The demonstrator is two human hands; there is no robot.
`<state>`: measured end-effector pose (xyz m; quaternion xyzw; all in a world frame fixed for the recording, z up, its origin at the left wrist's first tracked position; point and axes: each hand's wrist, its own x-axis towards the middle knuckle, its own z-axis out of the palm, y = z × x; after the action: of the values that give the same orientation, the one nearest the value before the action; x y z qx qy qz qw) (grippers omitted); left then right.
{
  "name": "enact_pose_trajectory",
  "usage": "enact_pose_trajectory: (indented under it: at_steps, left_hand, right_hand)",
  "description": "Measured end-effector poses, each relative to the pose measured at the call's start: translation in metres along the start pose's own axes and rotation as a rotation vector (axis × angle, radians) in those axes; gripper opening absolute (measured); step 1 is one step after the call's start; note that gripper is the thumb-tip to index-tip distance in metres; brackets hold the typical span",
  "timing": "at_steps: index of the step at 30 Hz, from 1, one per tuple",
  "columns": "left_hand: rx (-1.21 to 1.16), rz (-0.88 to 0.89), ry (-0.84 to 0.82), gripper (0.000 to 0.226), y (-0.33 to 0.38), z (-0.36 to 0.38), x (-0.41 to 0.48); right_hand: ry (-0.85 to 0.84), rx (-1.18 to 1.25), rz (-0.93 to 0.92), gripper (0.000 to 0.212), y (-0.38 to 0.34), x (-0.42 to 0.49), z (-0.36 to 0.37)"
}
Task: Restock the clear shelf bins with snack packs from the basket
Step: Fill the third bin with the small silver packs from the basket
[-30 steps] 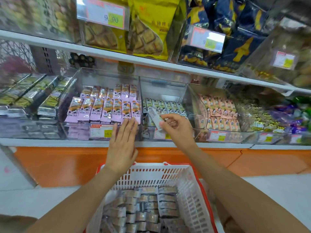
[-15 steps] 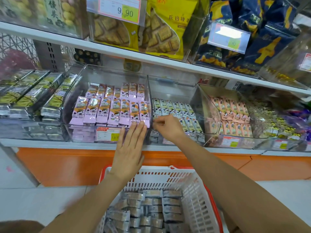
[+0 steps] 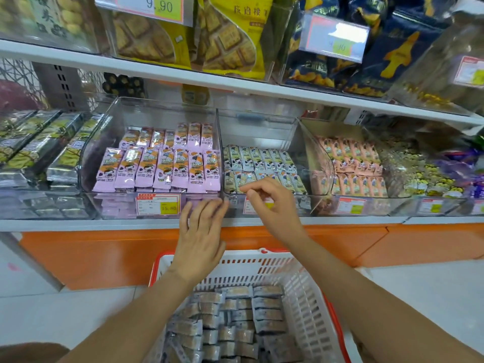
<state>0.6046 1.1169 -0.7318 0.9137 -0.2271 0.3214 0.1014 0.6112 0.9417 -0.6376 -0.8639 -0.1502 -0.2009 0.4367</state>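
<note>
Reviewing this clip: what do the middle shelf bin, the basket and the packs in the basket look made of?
Middle bin: clear rigid plastic, glossy, since its contents show through the walls. Basket: moulded plastic, a white slotted lattice with a red rim. Basket packs: probably thin plastic film, silvery-grey and faintly shiny.

Both hands are held out forward, side by side.
The left hand point(image 3: 201, 237) is kept flat with the palm down, its fingers straight and close together. The right hand point(image 3: 273, 208) is held a little higher, its fingers loosely bent and the forefinger turned leftward.
</note>
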Motion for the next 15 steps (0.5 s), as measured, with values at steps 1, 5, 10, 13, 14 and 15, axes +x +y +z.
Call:
enact_pose_trajectory:
  at_steps: [1, 5, 10, 13, 14, 15]
  left_hand:
    - [-0.027, 0.022, 0.012, 0.064, 0.005, 0.002, -0.002]
    - [-0.089, 0.118, -0.063, 0.06, 0.022, 0.016, -0.014]
    - [-0.035, 0.167, -0.444, 0.076, 0.028, 0.051, -0.036]
    - [0.033, 0.138, -0.574, 0.088, 0.027, 0.071, -0.049]
    - [0.053, 0.129, -0.598, 0.09, 0.027, 0.078, -0.053]
    - [0.064, 0.122, -0.614, 0.092, 0.026, 0.084, -0.057]
  right_hand:
    - [-0.017, 0.017, -0.005, 0.016, 0.005, -0.012, -0.002]
    - [-0.106, 0.035, 0.081, 0.013, 0.046, -0.06, -0.002]
    - [-0.312, -0.059, 0.315, 0.013, 0.116, -0.122, 0.015]
    - [-0.544, -0.159, 0.393, 0.013, 0.155, -0.153, 0.027]
    - [-0.616, -0.188, 0.404, 0.013, 0.163, -0.163, 0.031]
    - [-0.674, -0.204, 0.42, 0.013, 0.169, -0.171, 0.033]
